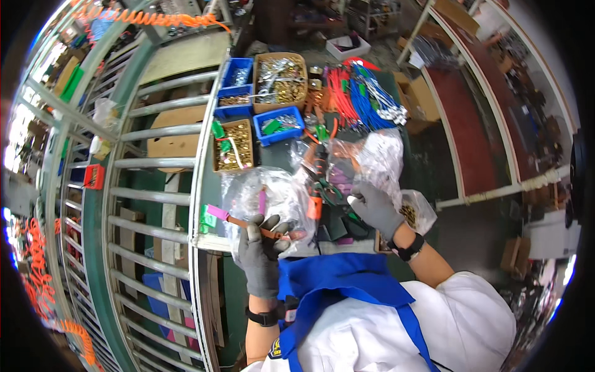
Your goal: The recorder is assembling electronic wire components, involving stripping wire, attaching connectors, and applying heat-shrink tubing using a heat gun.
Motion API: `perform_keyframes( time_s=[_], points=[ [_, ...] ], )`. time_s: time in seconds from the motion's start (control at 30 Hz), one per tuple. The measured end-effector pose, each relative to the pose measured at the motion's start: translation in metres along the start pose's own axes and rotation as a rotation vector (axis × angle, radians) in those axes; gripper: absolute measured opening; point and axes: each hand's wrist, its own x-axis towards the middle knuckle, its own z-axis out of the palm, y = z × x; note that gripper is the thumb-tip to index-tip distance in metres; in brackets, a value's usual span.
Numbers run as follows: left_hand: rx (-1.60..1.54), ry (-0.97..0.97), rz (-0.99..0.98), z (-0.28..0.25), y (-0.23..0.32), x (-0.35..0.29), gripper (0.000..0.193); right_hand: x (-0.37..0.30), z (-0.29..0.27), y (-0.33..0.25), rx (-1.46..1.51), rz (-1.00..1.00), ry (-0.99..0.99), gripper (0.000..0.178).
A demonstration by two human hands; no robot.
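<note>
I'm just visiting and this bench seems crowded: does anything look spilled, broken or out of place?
Nothing looks spilled or broken. It is crowded, though: clear plastic bags lie heaped beside the sorted parts bins, and the gloved left hand holds a brown strip.

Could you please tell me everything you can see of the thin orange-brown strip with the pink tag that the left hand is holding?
The orange-brown strip is a thin, narrow piece, possibly a cable or strap; its material is unclear. It runs slantwise from a flat pink tag at its upper left end down to the gloved left hand, whose grey fingers pinch its lower right part. It lies over a clear plastic bag at the bench's near edge. A green clip-like piece sits just left of the tag. Its far end is hidden by the fingers.
</note>
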Motion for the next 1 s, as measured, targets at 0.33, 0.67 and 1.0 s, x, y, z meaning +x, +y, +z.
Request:
perform_keyframes(
  time_s=[0.33, 0.67, 1.0],
  points=[
    [0.103, -0.063, -0.022, 0.007, -0.02, 0.003, 0.028, 0.006, 0.056, 0.025, -0.238, -0.21, 0.086, 0.025],
    [0.166, -0.031, 0.055, 0.0, -0.016, 0.004, 0.029, 0.051, 0.09, 0.008, -0.544, 0.002, -0.162, 0.067],
    [0.181, -0.071, 0.03, -0.005, -0.015, 0.01, 0.029, 0.074, 0.089, 0.041, 0.038, 0.309, -0.175, 0.03]
  ],
)
